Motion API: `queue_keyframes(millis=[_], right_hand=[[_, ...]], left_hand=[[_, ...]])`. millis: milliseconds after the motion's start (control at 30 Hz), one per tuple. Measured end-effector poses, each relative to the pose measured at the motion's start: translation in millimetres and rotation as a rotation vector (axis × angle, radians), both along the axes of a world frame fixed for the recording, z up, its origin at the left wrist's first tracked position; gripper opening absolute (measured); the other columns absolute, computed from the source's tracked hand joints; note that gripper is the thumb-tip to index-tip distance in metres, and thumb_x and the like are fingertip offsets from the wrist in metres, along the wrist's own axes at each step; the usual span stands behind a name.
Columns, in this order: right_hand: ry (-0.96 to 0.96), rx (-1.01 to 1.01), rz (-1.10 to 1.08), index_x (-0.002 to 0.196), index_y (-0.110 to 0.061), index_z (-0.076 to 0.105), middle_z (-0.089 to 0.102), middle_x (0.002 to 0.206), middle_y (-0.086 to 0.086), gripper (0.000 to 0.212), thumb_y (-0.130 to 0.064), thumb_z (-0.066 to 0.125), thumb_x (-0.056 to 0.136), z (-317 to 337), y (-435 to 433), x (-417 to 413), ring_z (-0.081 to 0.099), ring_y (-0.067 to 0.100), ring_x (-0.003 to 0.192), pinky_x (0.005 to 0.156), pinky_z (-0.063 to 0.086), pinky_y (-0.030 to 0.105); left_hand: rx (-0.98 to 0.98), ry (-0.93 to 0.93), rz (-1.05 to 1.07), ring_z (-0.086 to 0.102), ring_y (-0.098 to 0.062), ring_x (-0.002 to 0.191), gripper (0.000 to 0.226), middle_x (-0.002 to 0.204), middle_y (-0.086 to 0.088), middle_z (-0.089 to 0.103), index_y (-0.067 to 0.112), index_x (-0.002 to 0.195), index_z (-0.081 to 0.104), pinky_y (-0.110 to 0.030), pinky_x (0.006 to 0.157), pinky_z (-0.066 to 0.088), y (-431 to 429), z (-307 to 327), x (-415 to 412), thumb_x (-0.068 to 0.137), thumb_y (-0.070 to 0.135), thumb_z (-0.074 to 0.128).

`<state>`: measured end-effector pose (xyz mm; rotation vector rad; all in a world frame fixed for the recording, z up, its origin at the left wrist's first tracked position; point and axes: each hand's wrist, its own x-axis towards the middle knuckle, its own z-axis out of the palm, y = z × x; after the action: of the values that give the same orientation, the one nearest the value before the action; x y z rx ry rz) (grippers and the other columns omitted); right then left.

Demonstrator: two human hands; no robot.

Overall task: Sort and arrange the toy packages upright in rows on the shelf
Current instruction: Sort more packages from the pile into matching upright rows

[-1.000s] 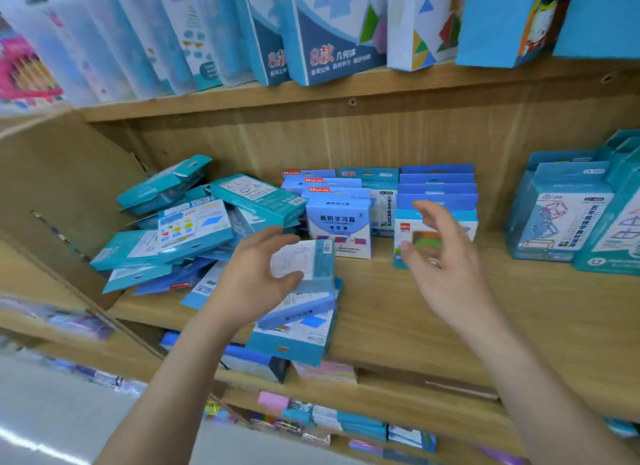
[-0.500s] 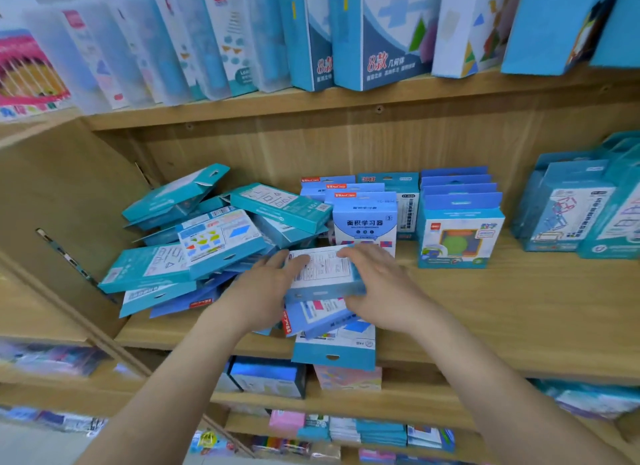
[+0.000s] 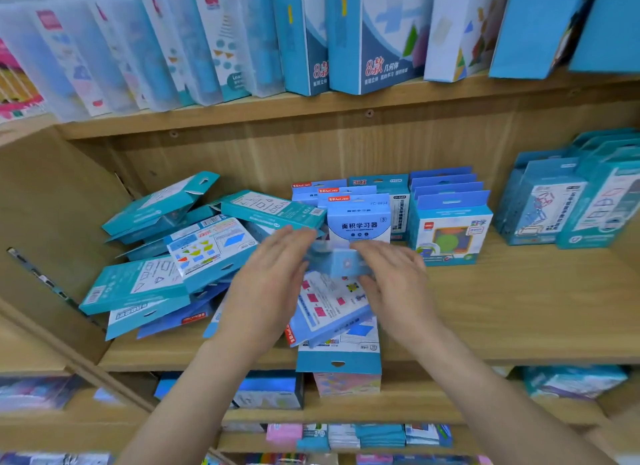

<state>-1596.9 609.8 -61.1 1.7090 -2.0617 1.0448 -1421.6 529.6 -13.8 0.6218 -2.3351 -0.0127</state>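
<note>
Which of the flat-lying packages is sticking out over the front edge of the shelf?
The light blue package lying lowest, below both hands: its hang-tab end juts past the shelf front edge. The teal pile to the left lies farther back.

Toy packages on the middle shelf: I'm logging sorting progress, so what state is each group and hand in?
Teal pile: lying flat, jumbled.
Held package: lifted, blurred, between both hands.
Left hand: gripping it.
Right hand: gripping it.
Light-blue row: upright.
Blue row: upright.
</note>
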Motion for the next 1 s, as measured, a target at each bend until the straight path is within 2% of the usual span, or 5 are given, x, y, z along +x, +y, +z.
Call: queue_keyframes(millis=[133, 233, 400, 700, 1000], right_hand=[[-0.930, -0.260, 0.072, 0.112, -0.012, 0.060, 0.067, 0.097, -0.012, 0.029, 0.000, 0.063, 0.086, 29.6, 26.9, -25.0, 0.064, -0.002, 0.086, 0.076, 0.050, 0.015], [-1.428, -0.251, 0.180, 0.101, -0.015, 0.063, 0.074, 0.082, -0.006, 0.017, -0.005, 0.058, 0.089, 44.3, 49.4, -40.1, 0.069, 0.006, 0.073, 0.066, 0.055, 0.024], [-1.499, -0.153, 0.254, 0.096, -0.015, 0.067, 0.075, 0.087, 0.001, 0.023, -0.020, 0.063, 0.074, 56.6, 66.1, -45.5, 0.070, 0.014, 0.077, 0.069, 0.054, 0.033], [-1.484, -0.094, 0.251, 0.104, -0.014, 0.068, 0.074, 0.097, 0.008, 0.031, -0.026, 0.062, 0.076, 47.0, 82.3, -47.6, 0.070, 0.019, 0.083, 0.072, 0.057, 0.029], [-1.213, -0.104, 0.020, 0.107, -0.021, 0.065, 0.075, 0.095, -0.008, 0.020, -0.012, 0.054, 0.093, 24.0, 111.5, -53.2, 0.069, 0.005, 0.085, 0.066, 0.052, 0.015]], left_hand=[[0.450, 0.286, 0.031, 0.058, 0.000, 0.101, 0.034, 0.107, 0.023, 0.063, 0.031, 0.111, 0.061, -0.010, 0.083, 0.046, 15.1, 10.2, 5.4, 0.085, 0.009, 0.066], [0.782, 0.242, -0.064, 0.061, 0.006, 0.095, 0.017, 0.097, 0.026, 0.067, 0.033, 0.098, 0.066, -0.005, 0.072, 0.045, 29.8, 8.1, 1.7, 0.084, 0.023, 0.065], [1.003, 0.285, -0.244, 0.063, -0.001, 0.103, 0.026, 0.106, 0.020, 0.069, 0.033, 0.109, 0.063, -0.027, 0.085, 0.051, 50.3, 9.6, -24.9, 0.084, 0.042, 0.063], [1.274, 0.277, -0.303, 0.069, -0.014, 0.086, 0.039, 0.094, 0.004, 0.074, 0.038, 0.109, 0.055, -0.020, 0.066, 0.053, 75.5, 4.7, -57.1, 0.073, 0.030, 0.068], [1.063, 0.018, -0.185, 0.066, 0.001, 0.084, 0.051, 0.091, 0.015, 0.071, 0.042, 0.105, 0.042, -0.034, 0.083, 0.053, 91.8, -41.6, -89.3, 0.077, 0.015, 0.074]])
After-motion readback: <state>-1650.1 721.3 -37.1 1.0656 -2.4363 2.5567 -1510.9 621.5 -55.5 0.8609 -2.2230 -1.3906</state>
